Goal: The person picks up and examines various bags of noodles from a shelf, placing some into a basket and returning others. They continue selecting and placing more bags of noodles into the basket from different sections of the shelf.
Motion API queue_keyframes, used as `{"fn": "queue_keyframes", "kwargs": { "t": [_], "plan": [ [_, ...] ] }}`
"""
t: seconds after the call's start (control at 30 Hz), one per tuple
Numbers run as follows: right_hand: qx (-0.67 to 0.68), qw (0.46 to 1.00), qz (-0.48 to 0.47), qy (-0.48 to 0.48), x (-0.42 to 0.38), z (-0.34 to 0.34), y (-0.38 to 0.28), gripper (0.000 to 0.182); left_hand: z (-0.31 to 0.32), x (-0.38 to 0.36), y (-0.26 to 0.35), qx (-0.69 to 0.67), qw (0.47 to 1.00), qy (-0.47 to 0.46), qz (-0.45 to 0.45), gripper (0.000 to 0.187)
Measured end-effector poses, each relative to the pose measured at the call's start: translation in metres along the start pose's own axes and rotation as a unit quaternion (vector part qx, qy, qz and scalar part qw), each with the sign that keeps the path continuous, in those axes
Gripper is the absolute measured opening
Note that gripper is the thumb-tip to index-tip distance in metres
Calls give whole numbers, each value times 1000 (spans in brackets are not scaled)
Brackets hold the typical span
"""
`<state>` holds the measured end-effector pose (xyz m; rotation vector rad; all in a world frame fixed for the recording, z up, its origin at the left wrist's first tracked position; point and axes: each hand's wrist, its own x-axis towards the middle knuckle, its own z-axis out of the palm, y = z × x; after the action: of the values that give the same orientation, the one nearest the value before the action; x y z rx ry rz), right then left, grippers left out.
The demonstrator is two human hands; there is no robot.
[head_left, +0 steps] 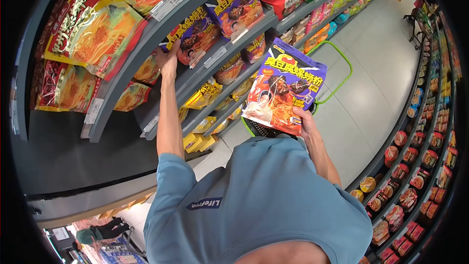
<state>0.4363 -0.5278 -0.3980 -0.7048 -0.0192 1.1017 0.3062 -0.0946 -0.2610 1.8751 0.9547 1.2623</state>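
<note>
My right hand grips the lower right corner of a purple and orange instant noodle packet, held upright in front of me with its printed front showing. My left hand reaches into the shelf at the left. Its thumb lies along the left edge of a like purple noodle packet standing there, and the hand is closed on that edge. Its other fingers are partly hidden by the shelf. Another purple noodle packet stands just to the right of that one.
Yellow and red noodle packets fill the left shelves, with a price tag on the rail. A shopping basket with a green handle is beyond the held packet. Shelves of cup noodles line the right. A person is at lower left.
</note>
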Motion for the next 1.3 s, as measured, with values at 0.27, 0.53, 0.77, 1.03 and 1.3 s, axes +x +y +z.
{"fn": "queue_keyframes", "kwargs": {
  "t": [0.27,0.53,0.77,1.03,1.3],
  "plan": [
    [8,1000,7,-16,-1,3,-1,52,9,9,-8,-150,989,-15,-6,58],
    [-9,1000,-7,5,-2,-2,7,51,-16,12,-38,-265,954,132,43,22],
    [27,999,12,22,-6,-12,13,51,-87,-59,0,43,998,28,34,8],
    [-33,999,-5,3,7,3,-1,55,-84,-116,75,66,906,45,416,18],
    [-18,999,-8,-28,18,-23,-17,57,-94,-129,136,-95,993,61,36,13]
  ]
}}
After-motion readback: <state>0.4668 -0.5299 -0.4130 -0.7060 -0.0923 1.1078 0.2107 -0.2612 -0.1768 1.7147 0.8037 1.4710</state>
